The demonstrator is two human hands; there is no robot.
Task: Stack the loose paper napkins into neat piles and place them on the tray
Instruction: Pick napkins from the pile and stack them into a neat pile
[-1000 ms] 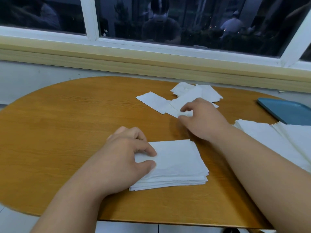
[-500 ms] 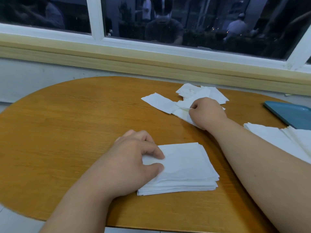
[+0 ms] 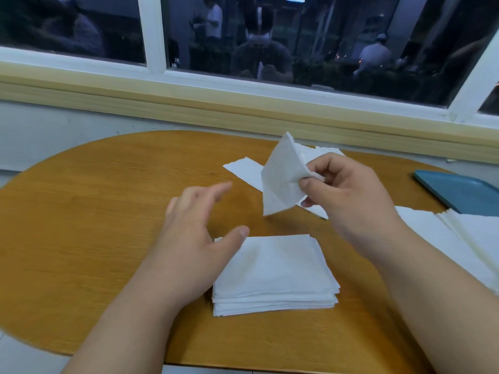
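We see the right hand [image 3: 351, 201] pinching one napkin [image 3: 280, 179] in the air, above the loose napkins [image 3: 243, 171] on the tabletop [image 3: 94, 225]. The left hand [image 3: 194, 247] is spread wide, holding nothing, its palm perhaps touching the near stack [image 3: 278, 276]. The tray [image 3: 459, 193] lies far right, beside another pile [image 3: 464, 238].
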